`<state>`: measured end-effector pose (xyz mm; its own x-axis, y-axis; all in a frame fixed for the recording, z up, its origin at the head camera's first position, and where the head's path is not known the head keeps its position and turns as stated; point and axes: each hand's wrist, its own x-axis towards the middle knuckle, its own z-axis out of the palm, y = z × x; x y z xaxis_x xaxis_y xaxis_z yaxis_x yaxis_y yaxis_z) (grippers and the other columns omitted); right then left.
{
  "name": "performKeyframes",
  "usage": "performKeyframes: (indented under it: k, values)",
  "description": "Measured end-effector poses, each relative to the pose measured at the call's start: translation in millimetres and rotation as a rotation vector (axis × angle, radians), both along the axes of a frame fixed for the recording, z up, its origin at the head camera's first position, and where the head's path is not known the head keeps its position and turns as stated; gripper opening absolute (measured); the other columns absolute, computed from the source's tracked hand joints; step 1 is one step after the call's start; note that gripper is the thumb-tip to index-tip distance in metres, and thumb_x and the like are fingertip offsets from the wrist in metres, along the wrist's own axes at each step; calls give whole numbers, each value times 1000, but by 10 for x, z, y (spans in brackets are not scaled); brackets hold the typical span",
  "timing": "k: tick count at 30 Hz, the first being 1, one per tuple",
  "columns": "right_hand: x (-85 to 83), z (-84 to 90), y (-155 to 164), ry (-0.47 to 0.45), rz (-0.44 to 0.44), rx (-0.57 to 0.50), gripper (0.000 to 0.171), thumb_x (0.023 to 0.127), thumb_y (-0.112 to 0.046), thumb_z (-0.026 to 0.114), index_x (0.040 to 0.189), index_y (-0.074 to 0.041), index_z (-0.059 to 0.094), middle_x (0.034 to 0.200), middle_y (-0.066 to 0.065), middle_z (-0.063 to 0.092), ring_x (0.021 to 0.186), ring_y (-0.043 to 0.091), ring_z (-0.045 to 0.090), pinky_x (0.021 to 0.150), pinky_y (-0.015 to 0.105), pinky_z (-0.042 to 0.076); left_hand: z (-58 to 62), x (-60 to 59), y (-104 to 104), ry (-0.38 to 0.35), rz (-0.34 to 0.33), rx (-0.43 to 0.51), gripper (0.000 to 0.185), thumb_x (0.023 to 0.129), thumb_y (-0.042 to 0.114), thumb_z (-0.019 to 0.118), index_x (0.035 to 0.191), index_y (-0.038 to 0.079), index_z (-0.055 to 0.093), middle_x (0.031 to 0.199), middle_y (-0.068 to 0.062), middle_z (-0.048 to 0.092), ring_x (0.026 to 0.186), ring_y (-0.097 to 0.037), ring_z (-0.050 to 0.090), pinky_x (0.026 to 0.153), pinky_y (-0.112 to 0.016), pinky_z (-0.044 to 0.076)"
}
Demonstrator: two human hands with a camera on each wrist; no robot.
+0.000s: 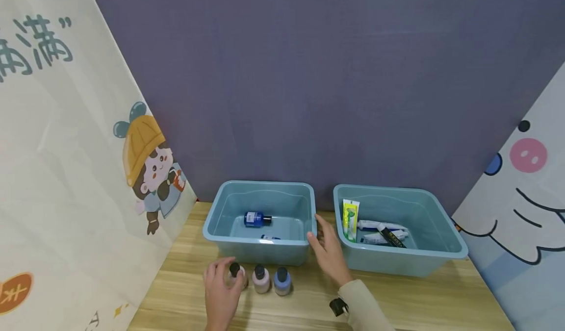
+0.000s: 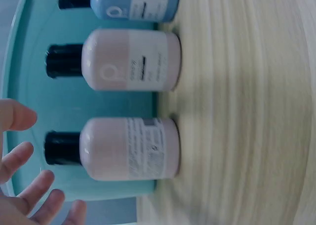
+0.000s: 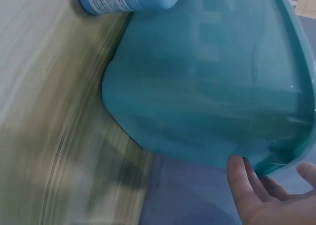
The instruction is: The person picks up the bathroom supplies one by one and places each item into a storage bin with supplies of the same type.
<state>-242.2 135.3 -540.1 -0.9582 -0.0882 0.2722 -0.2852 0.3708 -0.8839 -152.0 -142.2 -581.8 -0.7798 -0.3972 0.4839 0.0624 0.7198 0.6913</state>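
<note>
My left hand [image 1: 222, 287] is spread around the black cap of the leftmost pale pink bottle [image 2: 123, 150]; in the left wrist view its fingers stand apart from the cap. Beside it a second pale pink bottle [image 1: 261, 280] and a blue bottle [image 1: 282, 282] stand upright in a row, both black-capped. My right hand [image 1: 328, 252] rests with extended fingers at the right rim of the left teal bin [image 1: 265, 252]. Inside that bin lie a dark blue bottle [image 1: 253, 218] and another blue item [image 1: 270, 237], mostly hidden by the front wall.
A second teal bin [image 1: 397, 262] stands to the right, holding a yellow-green tube [image 1: 350, 218], white tubes [image 1: 381, 225] and a black tube [image 1: 391, 236]. Behind the wooden table [image 1: 282, 316] rises a grey-blue panel [image 1: 309, 76], with printed side panels left and right.
</note>
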Motion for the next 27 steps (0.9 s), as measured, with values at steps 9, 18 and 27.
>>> performKeyframes:
  k: [9,18,27]
  values:
    - [-145,-142,-58,-73,11,-86,58,105,-36,57,158,-26,35,155,18,46,133,35,55,102,51,49,-119,-30,-84,-196,-42,114,52,85,17,81,132,10,62,130,-16,63,126,-39,53,103,-62,43]
    - [-173,-232,-96,-94,54,-209,56,107,-33,53,159,-34,30,167,15,29,153,37,30,120,59,28,-286,-68,-153,-232,-56,172,52,89,20,79,135,10,59,131,-15,64,122,-35,58,103,-57,44]
    - [-163,-292,-103,-120,80,-257,58,107,-43,50,159,-39,26,170,13,22,155,39,24,120,63,27,-391,-64,-143,-245,-29,205,38,90,18,78,125,11,65,121,-10,70,113,-29,65,87,-38,53]
